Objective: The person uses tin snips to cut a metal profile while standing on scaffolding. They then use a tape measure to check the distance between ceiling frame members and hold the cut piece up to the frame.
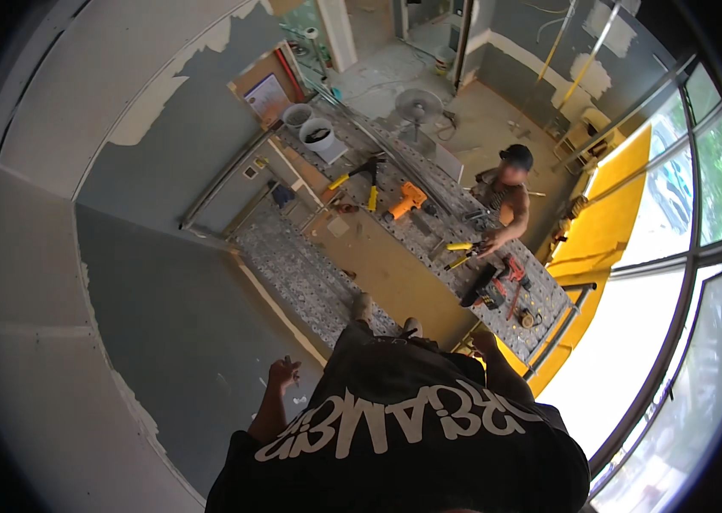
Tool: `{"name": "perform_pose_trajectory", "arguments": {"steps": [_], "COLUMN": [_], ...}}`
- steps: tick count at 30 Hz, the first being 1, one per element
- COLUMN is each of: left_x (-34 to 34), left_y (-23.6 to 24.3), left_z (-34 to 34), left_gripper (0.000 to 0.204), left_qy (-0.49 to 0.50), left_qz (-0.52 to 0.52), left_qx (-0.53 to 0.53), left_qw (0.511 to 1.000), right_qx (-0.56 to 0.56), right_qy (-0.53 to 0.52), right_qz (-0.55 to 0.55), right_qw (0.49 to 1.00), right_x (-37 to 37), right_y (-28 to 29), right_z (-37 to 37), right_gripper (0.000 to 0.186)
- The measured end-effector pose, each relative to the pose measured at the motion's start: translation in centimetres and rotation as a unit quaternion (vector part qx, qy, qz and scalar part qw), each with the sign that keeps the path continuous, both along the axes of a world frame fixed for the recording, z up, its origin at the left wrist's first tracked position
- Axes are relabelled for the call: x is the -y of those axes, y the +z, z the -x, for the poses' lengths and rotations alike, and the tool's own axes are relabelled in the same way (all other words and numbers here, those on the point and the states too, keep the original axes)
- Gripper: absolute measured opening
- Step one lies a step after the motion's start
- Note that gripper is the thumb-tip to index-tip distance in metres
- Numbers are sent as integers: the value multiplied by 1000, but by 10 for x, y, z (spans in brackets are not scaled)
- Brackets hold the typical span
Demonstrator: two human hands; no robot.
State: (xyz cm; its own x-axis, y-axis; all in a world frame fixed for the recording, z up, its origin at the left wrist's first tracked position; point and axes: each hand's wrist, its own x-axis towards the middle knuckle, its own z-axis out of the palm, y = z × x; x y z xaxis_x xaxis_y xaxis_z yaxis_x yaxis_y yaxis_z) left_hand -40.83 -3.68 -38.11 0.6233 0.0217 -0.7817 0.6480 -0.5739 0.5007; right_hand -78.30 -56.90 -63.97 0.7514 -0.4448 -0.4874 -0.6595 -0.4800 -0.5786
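My left hand (284, 374) hangs at my side near the grey wall, its fingers loosely bent and apart, with nothing plainly in it. My right hand (483, 344) is low at my other side, dark and partly hidden, nearest the perforated metal platform (549, 329). On that platform lie a red cordless drill (512, 272), a black tool (482, 286) and a small round roll (529, 318). Across from me another person (510, 184) reaches one hand to a yellow-handled hand tool (461, 248). Farther along are an orange cordless drill (408, 200) and a larger yellow-handled cutter (365, 179).
My shoes (363, 306) are at the end of a lower perforated plank (288, 256). White buckets (320, 138) stand at the platform's far end, with a fan (418, 105) beyond. A metal rail (559, 333) edges the near right end. Windows and yellow sheeting (609, 222) line the right.
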Motion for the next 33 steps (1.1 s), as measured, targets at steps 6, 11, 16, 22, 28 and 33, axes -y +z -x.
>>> {"name": "perform_pose_trajectory", "arguments": {"steps": [6,11,16,22,28,33], "left_x": [-32,-42,-29,-48,-69,-52], "left_y": [-23,-57,-47,-55,-94,-82], "left_z": [47,89,112,148,128,103], "left_gripper": [23,21,42,50,39,19], "left_qy": [88,5,-23,-6,-66,342], "left_qz": [27,94,-13,-34,-79,261], "left_qx": [18,-7,48,19,34,32], "left_qw": [996,996,998,999,994,902], "right_qx": [78,159,12,4,15,9], "right_qy": [123,323,72,88,79,75], "right_qz": [44,297,-118,-173,-200,-207], "right_qw": [988,884,990,981,977,976], "right_x": [24,31,24,30,20,22], "right_y": [-13,24,76,97,108,113], "right_z": [-21,-18,-61,-88,-95,-92], "right_gripper": [14,16,14,12,11,11]}}
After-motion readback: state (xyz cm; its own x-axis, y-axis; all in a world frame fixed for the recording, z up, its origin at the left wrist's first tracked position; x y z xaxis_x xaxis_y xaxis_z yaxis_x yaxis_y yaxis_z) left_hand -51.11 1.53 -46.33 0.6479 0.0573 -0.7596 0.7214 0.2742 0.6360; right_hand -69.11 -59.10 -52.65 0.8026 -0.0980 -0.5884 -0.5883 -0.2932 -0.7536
